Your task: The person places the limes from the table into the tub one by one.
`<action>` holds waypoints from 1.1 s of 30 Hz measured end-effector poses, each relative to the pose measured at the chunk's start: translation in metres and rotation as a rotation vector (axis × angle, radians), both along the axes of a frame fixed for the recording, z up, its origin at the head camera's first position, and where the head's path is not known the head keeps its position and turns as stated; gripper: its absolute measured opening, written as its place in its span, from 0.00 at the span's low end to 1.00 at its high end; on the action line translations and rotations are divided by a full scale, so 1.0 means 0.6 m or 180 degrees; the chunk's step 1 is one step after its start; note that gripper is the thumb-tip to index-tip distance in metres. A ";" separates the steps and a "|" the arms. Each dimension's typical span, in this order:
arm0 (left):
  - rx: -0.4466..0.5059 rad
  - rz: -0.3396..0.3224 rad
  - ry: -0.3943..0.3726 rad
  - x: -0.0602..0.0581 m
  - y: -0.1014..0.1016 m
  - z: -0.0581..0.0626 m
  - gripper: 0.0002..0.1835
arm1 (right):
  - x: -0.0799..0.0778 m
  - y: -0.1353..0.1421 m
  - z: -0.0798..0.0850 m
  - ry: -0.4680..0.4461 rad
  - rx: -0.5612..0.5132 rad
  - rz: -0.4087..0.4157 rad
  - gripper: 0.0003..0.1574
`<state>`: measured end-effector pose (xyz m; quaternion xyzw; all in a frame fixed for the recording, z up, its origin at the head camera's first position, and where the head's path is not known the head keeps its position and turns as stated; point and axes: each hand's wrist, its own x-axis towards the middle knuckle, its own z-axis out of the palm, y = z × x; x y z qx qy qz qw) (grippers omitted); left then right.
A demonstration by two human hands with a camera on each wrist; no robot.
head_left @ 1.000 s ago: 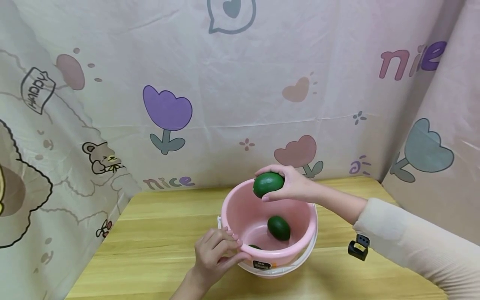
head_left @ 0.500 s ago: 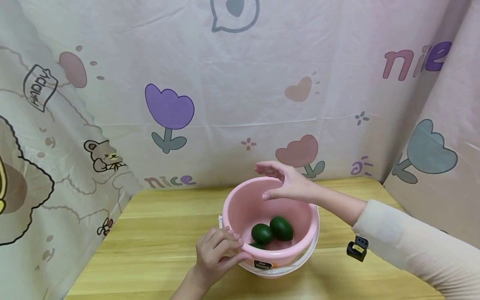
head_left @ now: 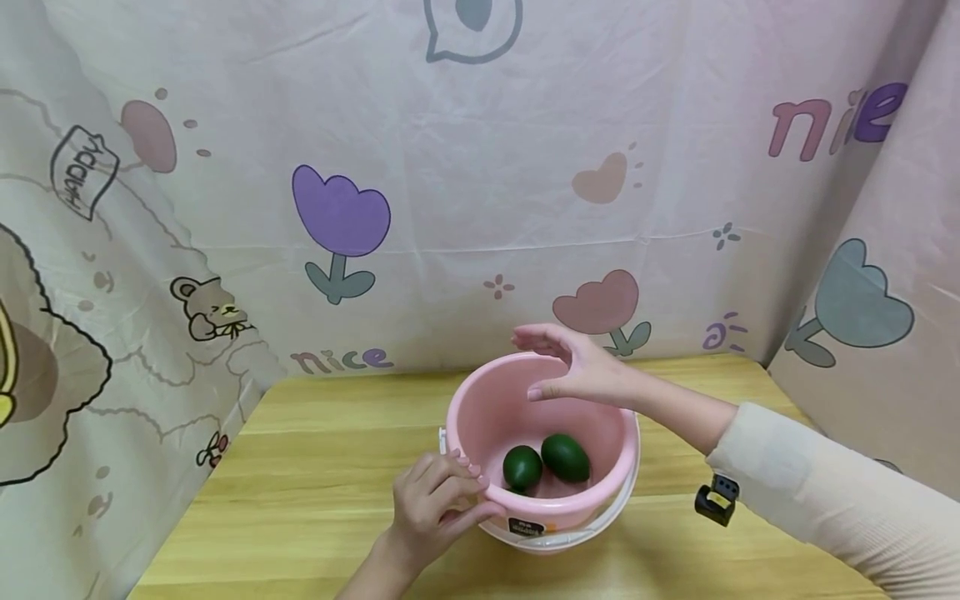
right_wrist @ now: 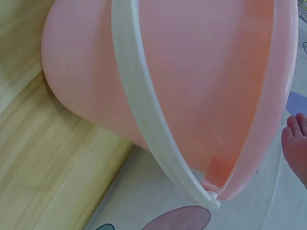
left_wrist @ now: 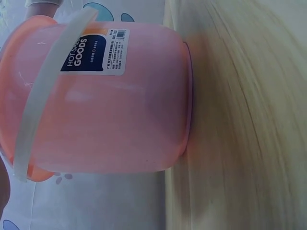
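Note:
A pink bucket (head_left: 472, 400) stands upright on the wooden table with two smooth, dark green avocados (head_left: 566, 457) lying in its bottom. My left hand (head_left: 431, 504) holds the near left rim, thumb outside and fingertips over the edge. Above the bucket's far right side, my right hand (head_left: 577, 367) has its fingers and thumb spread apart around nothing. In the right wrist view the same right hand (right_wrist: 295, 146) shows beside the rim. The bucket's white handle (head_left: 577, 537) hangs down along the front, and in the left wrist view it crosses the wall near a printed label (left_wrist: 93, 51).
The light wooden table (head_left: 322, 467) extends around the bucket on both sides. A printed cloth (head_left: 450, 167) with tulips, hearts and a bear rises behind the table and along both sides. A black strap mount (head_left: 717, 498) sits at the right sleeve.
My right hand has let go of an avocado, which dropped into the bucket beside another; the fingers now stand apart. My left hand has stayed on the rim.

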<state>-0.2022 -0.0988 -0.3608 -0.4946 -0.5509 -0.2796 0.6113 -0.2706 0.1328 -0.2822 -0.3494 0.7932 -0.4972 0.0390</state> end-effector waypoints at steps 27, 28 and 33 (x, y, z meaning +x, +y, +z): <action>-0.1006 0.0202 0.0171 0.007 -0.034 0.020 0.18 | 0.018 0.039 0.004 0.0141 0.0041 -0.0247 0.46; -0.1044 0.0198 0.0189 0.006 -0.035 0.021 0.18 | 0.018 0.041 0.003 0.0145 0.0050 -0.0250 0.46; -0.1185 0.0230 0.0294 0.002 -0.040 0.024 0.18 | 0.023 0.050 0.001 0.0139 0.0157 -0.0294 0.45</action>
